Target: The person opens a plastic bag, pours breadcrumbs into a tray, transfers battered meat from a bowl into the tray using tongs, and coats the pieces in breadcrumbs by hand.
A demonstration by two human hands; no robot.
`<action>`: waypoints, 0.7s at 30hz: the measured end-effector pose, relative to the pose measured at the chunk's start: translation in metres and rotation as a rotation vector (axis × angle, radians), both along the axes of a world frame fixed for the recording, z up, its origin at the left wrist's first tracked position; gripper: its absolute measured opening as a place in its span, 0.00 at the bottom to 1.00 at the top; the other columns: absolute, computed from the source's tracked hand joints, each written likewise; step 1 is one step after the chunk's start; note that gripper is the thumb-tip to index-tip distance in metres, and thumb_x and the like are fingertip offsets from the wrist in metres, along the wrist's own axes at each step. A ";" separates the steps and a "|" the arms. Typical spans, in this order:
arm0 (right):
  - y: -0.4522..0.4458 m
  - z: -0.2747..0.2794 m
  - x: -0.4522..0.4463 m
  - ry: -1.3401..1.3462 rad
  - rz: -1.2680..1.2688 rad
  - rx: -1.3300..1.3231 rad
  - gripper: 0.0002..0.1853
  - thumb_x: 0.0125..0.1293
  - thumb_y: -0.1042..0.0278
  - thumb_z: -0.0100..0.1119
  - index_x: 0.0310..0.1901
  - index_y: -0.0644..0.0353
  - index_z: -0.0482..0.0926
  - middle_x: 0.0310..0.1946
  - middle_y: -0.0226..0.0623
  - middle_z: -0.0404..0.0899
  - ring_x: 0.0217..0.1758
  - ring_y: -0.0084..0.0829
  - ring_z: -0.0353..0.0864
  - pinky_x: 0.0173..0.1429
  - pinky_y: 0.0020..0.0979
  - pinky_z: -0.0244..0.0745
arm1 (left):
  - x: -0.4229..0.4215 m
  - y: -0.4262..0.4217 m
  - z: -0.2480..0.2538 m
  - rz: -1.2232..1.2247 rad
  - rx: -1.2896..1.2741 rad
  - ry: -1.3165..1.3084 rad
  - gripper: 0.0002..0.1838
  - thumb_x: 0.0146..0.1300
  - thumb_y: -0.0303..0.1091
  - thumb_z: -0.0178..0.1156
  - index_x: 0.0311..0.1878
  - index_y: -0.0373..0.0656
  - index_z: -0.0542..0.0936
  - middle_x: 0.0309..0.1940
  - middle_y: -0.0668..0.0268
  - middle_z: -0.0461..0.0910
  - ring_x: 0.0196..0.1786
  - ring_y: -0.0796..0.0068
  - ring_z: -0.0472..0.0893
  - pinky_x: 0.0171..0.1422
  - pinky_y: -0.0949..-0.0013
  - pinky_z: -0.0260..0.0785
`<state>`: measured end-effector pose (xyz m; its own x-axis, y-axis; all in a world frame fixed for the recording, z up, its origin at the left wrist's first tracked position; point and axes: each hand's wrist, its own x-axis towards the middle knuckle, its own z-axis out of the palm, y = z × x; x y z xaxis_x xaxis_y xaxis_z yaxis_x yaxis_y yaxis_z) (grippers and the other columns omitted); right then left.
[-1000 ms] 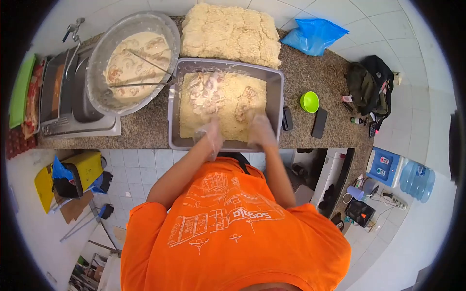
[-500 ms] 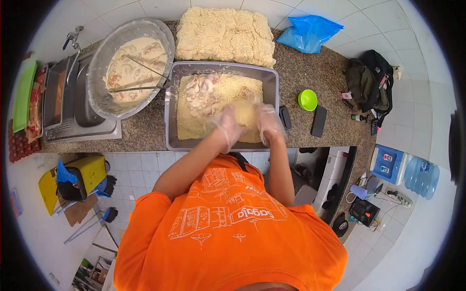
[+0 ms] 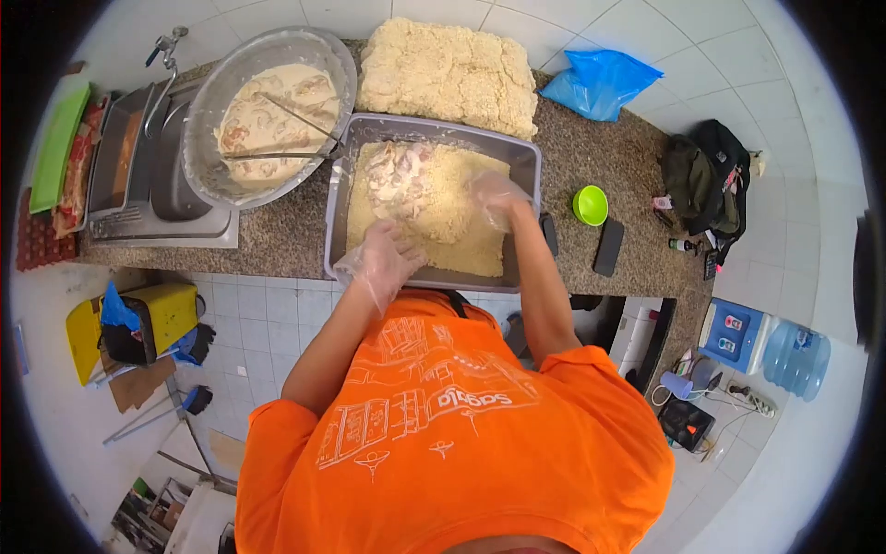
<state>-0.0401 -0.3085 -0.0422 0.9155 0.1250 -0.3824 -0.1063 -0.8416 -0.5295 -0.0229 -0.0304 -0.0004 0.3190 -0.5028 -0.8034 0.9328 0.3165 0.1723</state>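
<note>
Both hands wear clear plastic gloves and are over a grey tub (image 3: 340, 217) spread with pale breadcrumbs (image 3: 471, 261). My left hand (image 3: 388, 258) is at the tub's front left, fingers stretched out over the crumbs and holding nothing. On the right side, my right hand (image 3: 499, 198) has its fingers spread down against the crumbs, tips partly hidden. Batter-wet raw meat pieces (image 3: 399, 177) lie at the tub's back left. A crumb-covered mound (image 3: 449, 220) is between the hands.
A metal basin (image 3: 205, 171) of battered meat, with tongs (image 3: 281, 155) across it, stands left beside a sink (image 3: 175, 198). Behind the tub is a stack of breaded pieces (image 3: 448, 74). Rightward are a blue bag (image 3: 602, 85), green bowl (image 3: 590, 205) and phone (image 3: 607, 246).
My hands have moved apart: the left toward the tub's front left, the right slightly back. The crumbs blurred between them now lie settled. The camera view has shifted slightly.
</note>
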 end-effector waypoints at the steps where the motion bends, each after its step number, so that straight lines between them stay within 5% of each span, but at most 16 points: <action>1: 0.003 0.015 -0.005 -0.075 -0.253 -0.002 0.17 0.64 0.60 0.52 0.26 0.64 0.81 0.30 0.56 0.81 0.37 0.54 0.80 0.45 0.46 0.72 | -0.006 0.002 -0.004 0.011 0.012 0.022 0.45 0.65 0.51 0.49 0.75 0.34 0.43 0.71 0.39 0.48 0.74 0.43 0.51 0.77 0.43 0.41; 3: -0.002 0.023 0.004 -0.170 -0.480 -0.006 0.18 0.66 0.58 0.53 0.28 0.64 0.81 0.31 0.57 0.81 0.39 0.53 0.81 0.46 0.44 0.73 | -0.004 0.004 -0.009 0.047 0.017 0.028 0.45 0.65 0.50 0.49 0.75 0.35 0.42 0.72 0.38 0.46 0.75 0.42 0.49 0.78 0.43 0.41; 5: -0.010 0.003 -0.009 -0.218 -0.118 -0.415 0.21 0.67 0.51 0.53 0.32 0.64 0.82 0.34 0.55 0.82 0.41 0.50 0.81 0.49 0.41 0.75 | -0.012 0.011 -0.011 0.036 -0.019 0.032 0.44 0.66 0.49 0.49 0.75 0.34 0.41 0.73 0.39 0.43 0.76 0.42 0.46 0.78 0.45 0.42; 8: 0.003 0.005 -0.023 -0.147 -0.035 -0.442 0.20 0.66 0.52 0.57 0.41 0.65 0.82 0.36 0.52 0.83 0.42 0.44 0.82 0.50 0.37 0.76 | -0.012 0.009 -0.015 0.077 -0.033 0.060 0.43 0.66 0.48 0.48 0.75 0.34 0.42 0.73 0.38 0.43 0.77 0.41 0.45 0.79 0.46 0.42; 11: -0.065 -0.170 -0.046 -0.240 -0.043 0.289 0.16 0.66 0.61 0.58 0.48 0.65 0.81 0.36 0.50 0.84 0.41 0.39 0.83 0.49 0.34 0.76 | -0.011 0.009 0.000 0.063 -0.038 0.007 0.44 0.68 0.48 0.44 0.76 0.32 0.35 0.75 0.36 0.35 0.79 0.41 0.39 0.80 0.46 0.38; 14: 0.007 -0.027 -0.049 0.006 -0.743 0.991 0.14 0.65 0.71 0.57 0.51 0.64 0.79 0.37 0.47 0.85 0.40 0.35 0.83 0.47 0.32 0.77 | -0.012 0.006 -0.002 0.060 -0.005 0.000 0.44 0.68 0.47 0.45 0.76 0.32 0.36 0.75 0.37 0.36 0.78 0.42 0.40 0.80 0.46 0.38; 15: 0.025 0.021 -0.047 0.009 -0.745 0.992 0.14 0.65 0.71 0.57 0.51 0.64 0.79 0.37 0.47 0.85 0.40 0.35 0.83 0.47 0.32 0.77 | -0.013 0.007 -0.004 0.060 -0.002 0.003 0.44 0.68 0.47 0.45 0.76 0.32 0.36 0.75 0.37 0.36 0.78 0.42 0.40 0.80 0.46 0.38; 17: 0.045 0.087 -0.042 0.112 -0.724 0.211 0.15 0.65 0.70 0.57 0.52 0.65 0.80 0.39 0.48 0.85 0.39 0.39 0.83 0.47 0.36 0.78 | -0.010 0.005 -0.007 0.052 0.013 0.002 0.44 0.67 0.48 0.46 0.76 0.32 0.38 0.75 0.37 0.37 0.78 0.41 0.40 0.80 0.47 0.38; 21: 0.042 0.064 -0.068 -0.335 -0.401 -0.102 0.17 0.65 0.63 0.60 0.52 0.64 0.80 0.39 0.49 0.84 0.41 0.44 0.83 0.49 0.40 0.77 | -0.009 -0.002 -0.001 0.010 0.080 -0.043 0.44 0.67 0.47 0.47 0.76 0.33 0.39 0.75 0.37 0.38 0.78 0.40 0.43 0.79 0.47 0.39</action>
<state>-0.1082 -0.2667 0.0222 0.9579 -0.2822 -0.0526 -0.2691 -0.8186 -0.5074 -0.0322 -0.0325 -0.0016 0.3589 -0.4343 -0.8262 0.9208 0.3095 0.2373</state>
